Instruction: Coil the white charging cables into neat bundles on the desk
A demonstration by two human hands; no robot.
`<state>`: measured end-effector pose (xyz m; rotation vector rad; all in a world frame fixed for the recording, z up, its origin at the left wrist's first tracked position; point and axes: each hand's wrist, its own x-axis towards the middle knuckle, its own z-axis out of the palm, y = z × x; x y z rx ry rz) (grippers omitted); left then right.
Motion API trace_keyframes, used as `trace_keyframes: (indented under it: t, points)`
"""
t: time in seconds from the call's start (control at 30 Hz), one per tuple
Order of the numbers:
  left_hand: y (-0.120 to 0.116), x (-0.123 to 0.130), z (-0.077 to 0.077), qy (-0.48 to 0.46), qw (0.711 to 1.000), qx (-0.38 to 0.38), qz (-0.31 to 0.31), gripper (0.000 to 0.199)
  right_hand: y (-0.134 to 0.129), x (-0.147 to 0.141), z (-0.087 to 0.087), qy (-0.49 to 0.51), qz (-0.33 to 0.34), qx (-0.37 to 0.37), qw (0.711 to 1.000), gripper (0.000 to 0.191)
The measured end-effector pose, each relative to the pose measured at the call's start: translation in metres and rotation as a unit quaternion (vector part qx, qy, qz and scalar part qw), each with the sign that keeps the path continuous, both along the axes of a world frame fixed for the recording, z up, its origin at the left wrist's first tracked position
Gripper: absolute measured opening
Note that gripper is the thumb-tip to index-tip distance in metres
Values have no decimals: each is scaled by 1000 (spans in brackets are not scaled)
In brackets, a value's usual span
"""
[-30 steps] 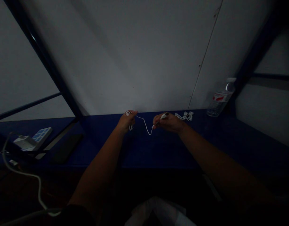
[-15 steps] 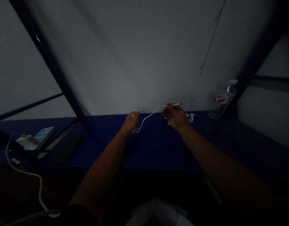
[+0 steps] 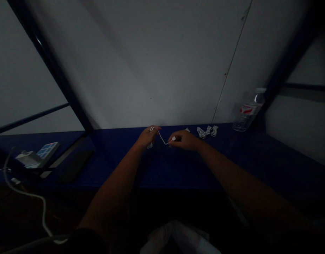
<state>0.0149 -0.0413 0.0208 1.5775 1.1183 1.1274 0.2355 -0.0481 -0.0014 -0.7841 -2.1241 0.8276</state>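
Observation:
My left hand [image 3: 146,137] is closed around loops of a thin white cable [image 3: 162,138], and a few strands hang below the fingers. A short stretch of the cable crosses to my right hand [image 3: 185,140], which pinches it by the white plug end [image 3: 173,138]. Both hands are above the blue shelf [image 3: 162,173], close together. Beyond the right hand, several coiled white cables [image 3: 201,132] lie near the wall; one is partly hidden behind that hand.
A clear plastic bottle [image 3: 248,111] with a red and white label stands at the back right. To the left lie a dark flat object [image 3: 75,166], a power strip [image 3: 47,151] and a white adapter [image 3: 29,158]. Blue posts [image 3: 50,67] frame the white wall [image 3: 152,63].
My right hand has moved left and slightly down with the plug end, close to my left hand. The stretch of cable between them is shorter, and more coiled cables are uncovered.

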Motion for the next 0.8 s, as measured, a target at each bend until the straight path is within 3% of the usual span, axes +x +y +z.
trace_keyframes:
  t: [0.07, 0.13, 0.3, 0.43, 0.5, 0.6, 0.67, 0.8]
  points:
    - [1, 4, -3, -60, 998, -14, -30, 43, -6, -13, -2, 33, 65, -61, 995, 30]
    - [-1, 9, -5, -104, 990, -55, -79, 52, -10, -26, -3, 67, 62, -59, 994, 30]
    - [-9, 23, -11, -48, 980, -122, -146, 63, -10, -40, -4, -2, -93, 102, 990, 25]
    - [-11, 25, -14, -1, 985, -68, -161, 67, -11, -36, -2, -38, -230, 172, 957, 37]
    - [-12, 21, -13, 3, 983, -39, -179, 70, -12, -32, 0, -17, -198, 209, 958, 43]
    - [-13, 15, -11, 35, 972, -21, -232, 85, -12, -27, 4, 12, -93, 241, 966, 38]
    - [-15, 14, -9, 51, 964, -10, -259, 96, -12, -26, 4, 18, -65, 211, 975, 34]
    - [-19, 20, -10, 36, 961, -21, -275, 114, -14, -30, -1, 8, -79, 113, 990, 39]
